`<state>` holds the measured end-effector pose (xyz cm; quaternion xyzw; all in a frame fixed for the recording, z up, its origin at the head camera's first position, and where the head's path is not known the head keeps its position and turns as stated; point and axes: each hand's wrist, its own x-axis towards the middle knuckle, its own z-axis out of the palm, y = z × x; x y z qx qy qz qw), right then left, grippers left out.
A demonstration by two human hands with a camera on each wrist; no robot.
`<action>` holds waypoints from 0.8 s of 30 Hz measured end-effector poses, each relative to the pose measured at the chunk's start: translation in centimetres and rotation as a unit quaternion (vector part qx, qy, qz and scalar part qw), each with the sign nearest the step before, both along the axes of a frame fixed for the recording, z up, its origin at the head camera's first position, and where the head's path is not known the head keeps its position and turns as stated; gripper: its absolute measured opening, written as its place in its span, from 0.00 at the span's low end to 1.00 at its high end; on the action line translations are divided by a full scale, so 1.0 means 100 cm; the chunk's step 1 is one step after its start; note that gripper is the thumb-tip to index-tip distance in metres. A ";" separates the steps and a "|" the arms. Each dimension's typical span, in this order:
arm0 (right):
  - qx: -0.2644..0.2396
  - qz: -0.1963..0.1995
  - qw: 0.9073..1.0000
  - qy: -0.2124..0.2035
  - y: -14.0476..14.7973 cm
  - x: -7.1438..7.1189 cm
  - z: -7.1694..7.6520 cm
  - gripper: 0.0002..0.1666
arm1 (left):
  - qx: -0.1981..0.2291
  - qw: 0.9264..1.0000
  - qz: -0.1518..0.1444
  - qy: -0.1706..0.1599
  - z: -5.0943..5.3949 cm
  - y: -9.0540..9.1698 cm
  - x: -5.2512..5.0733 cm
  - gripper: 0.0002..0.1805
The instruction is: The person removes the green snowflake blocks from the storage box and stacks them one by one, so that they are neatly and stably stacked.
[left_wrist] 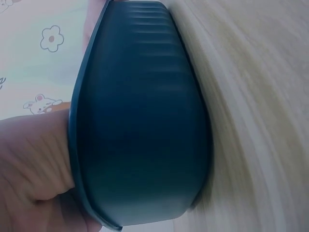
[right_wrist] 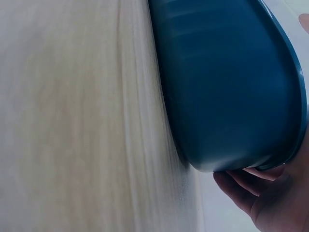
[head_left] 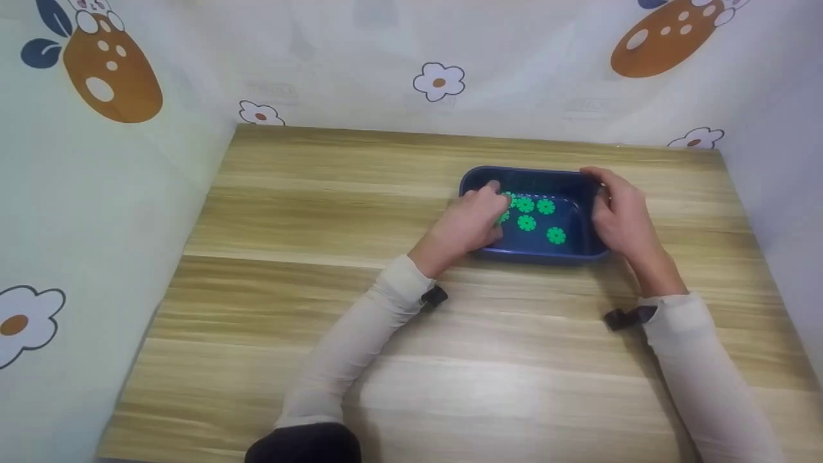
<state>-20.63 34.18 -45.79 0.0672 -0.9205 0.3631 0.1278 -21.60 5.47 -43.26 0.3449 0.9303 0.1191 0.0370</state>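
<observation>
A dark blue plastic basin (head_left: pixel 540 257) stands on the wooden table, its outer wall filling much of both wrist views. Inside lie several small green flower-shaped discs (head_left: pixel 526 223), flat on the bottom. My left hand (head_left: pixel 472 218) reaches over the left end of the rim, fingers bent down among the discs on that side; whether it pinches one is hidden. In the left wrist view the basin wall (left_wrist: pixel 140 111) covers the fingertips. My right hand (head_left: pixel 624 215) grips the basin's right end, thumb over the rim, fingers on the outer side, as the right wrist view also shows.
The wood-grain table (head_left: pixel 308 308) extends left of the basin and toward me. Patterned wall sheets (head_left: pixel 360 71) with flowers and brown shapes enclose the back and sides. Small black devices (head_left: pixel 434 296) are strapped at both wrists.
</observation>
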 end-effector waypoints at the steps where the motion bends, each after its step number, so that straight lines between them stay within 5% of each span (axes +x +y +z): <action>1: 0.001 0.000 1.000 0.000 0.000 0.000 0.000 0.31 | 0.002 1.000 0.000 -0.004 0.000 0.000 0.000 0.17; 10: 0.002 -0.001 1.000 -0.013 0.000 0.001 0.001 0.30 | 0.039 0.999 -0.011 -0.028 0.001 -0.005 -0.002 0.17; 24: 0.014 -0.023 1.000 -0.005 0.000 0.002 0.001 0.31 | 0.106 0.994 -0.024 0.014 0.020 -0.016 -0.002 0.19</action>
